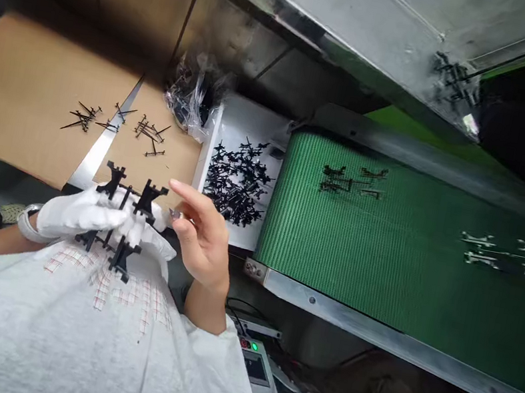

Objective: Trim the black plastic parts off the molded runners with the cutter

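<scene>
cropped shirt backs black part half-hiding gloved fingers.

No text, brand or number is legible. Control box: any markings on the panel are too small to read. Pale patch on the metal housing: cannot be confirmed as a label.
</scene>
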Demonstrator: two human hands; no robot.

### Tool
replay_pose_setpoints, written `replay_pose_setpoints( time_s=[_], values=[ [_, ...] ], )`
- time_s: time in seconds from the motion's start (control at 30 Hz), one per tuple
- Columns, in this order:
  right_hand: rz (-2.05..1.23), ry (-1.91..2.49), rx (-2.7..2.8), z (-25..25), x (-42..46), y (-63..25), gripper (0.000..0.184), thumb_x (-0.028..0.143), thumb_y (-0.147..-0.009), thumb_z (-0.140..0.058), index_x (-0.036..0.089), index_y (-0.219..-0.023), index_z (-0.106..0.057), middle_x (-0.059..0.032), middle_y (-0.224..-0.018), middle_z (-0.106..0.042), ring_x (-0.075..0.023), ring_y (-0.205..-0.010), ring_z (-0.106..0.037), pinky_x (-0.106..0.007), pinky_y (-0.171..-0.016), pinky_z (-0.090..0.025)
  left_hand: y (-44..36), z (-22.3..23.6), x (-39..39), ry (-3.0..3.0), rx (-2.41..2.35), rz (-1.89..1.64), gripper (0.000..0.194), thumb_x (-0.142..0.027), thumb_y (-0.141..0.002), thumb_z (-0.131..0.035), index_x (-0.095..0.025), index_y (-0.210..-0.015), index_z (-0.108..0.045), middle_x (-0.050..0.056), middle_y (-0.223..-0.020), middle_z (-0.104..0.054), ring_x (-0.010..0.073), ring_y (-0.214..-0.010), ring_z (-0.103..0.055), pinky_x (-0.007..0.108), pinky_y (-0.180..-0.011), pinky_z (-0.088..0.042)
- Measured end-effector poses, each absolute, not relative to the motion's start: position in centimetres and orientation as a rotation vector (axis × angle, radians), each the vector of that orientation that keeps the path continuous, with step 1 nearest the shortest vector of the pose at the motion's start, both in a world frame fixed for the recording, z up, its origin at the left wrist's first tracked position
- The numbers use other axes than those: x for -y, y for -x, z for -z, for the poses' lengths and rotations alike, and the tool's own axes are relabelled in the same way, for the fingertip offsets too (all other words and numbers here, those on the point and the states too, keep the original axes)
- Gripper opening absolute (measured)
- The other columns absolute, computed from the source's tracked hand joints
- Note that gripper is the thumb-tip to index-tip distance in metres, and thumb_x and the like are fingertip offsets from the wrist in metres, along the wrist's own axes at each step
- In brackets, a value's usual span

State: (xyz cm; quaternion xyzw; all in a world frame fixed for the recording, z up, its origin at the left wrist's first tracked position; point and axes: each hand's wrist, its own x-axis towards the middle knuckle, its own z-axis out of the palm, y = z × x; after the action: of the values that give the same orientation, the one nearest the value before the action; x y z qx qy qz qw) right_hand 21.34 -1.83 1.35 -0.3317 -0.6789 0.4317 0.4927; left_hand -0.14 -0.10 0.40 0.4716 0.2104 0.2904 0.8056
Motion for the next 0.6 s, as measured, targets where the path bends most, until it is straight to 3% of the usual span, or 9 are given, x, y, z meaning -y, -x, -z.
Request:
replay_pose_setpoints(
  time_s=[0.1,0.23,0.33,0.4,0.5,0.6],
  values=[
    [-1.015,0.788,1.679,-1.66,1.61,-21.32,0.035,0.034,-0.104,-0.055,0.030,-0.137,-0.063,0.0050,-0.071,-0.068,-0.0091,-0.049,-0.047,-0.023,-0.044,-0.042,0.29,-0.76,0.24,-1.002,-0.408,-0.589,0.046,-0.052,-0.093,-0.065,-0.016,-0.064,-0.062,0.004,-0.069,-0.069,0.0151,-0.060,-0.061,0.026,-0.060,-0.050],
    [-0.966,0.786,1.707,-1.76,1.56,-21.22,0.031,0.037,-0.104,-0.054,0.028,-0.131,-0.068,-0.0017,-0.101,-0.080,-0.0061,-0.044,-0.044,-0.022,-0.039,-0.040,0.26,-0.92,0.36,-0.965,-0.358,-0.579,0.045,-0.050,-0.092,-0.064,-0.017,-0.063,-0.062,0.004,-0.063,-0.065,0.0183,-0.063,-0.062,0.030,-0.064,-0.053],
    [-0.981,0.754,1.697,-1.85,1.52,-21.05,0.030,0.034,-0.104,-0.056,0.028,-0.130,-0.068,-0.0027,-0.109,-0.081,-0.0051,-0.044,-0.047,-0.021,-0.039,-0.043,0.07,-1.03,0.34,-0.950,-0.324,-0.566,0.046,-0.051,-0.092,-0.064,-0.017,-0.061,-0.060,0.004,-0.060,-0.062,0.0185,-0.061,-0.060,0.030,-0.061,-0.053],
    [-0.998,0.717,1.673,-1.94,1.49,-20.96,0.030,0.029,-0.103,-0.058,0.028,-0.131,-0.068,-0.0026,-0.110,-0.082,-0.0061,-0.051,-0.058,-0.020,-0.044,-0.049,-0.05,-1.09,0.31,-0.945,-0.304,-0.560,0.047,-0.052,-0.091,-0.064,-0.018,-0.059,-0.059,0.005,-0.059,-0.061,0.0199,-0.063,-0.062,0.031,-0.061,-0.053],
    [-1.025,0.672,1.660,-2.03,1.52,-20.92,0.032,0.024,-0.101,-0.060,0.028,-0.132,-0.068,-0.0039,-0.114,-0.082,-0.0119,-0.078,-0.076,-0.022,-0.062,-0.062,-0.13,-1.14,0.31,-0.923,-0.274,-0.547,0.049,-0.053,-0.090,-0.064,-0.018,-0.057,-0.058,0.004,-0.057,-0.060,0.0191,-0.059,-0.060,0.031,-0.059,-0.055],
    [-1.042,0.647,1.668,-2.10,1.61,-20.92,0.034,0.024,-0.101,-0.061,0.027,-0.134,-0.067,-0.0052,-0.115,-0.081,-0.0151,-0.093,-0.078,-0.024,-0.073,-0.065,-0.03,-1.18,0.41,-0.901,-0.269,-0.537,0.051,-0.055,-0.089,-0.065,-0.018,-0.055,-0.056,0.003,-0.052,-0.057,0.0167,-0.052,-0.056,0.029,-0.054,-0.053]
  ],
)
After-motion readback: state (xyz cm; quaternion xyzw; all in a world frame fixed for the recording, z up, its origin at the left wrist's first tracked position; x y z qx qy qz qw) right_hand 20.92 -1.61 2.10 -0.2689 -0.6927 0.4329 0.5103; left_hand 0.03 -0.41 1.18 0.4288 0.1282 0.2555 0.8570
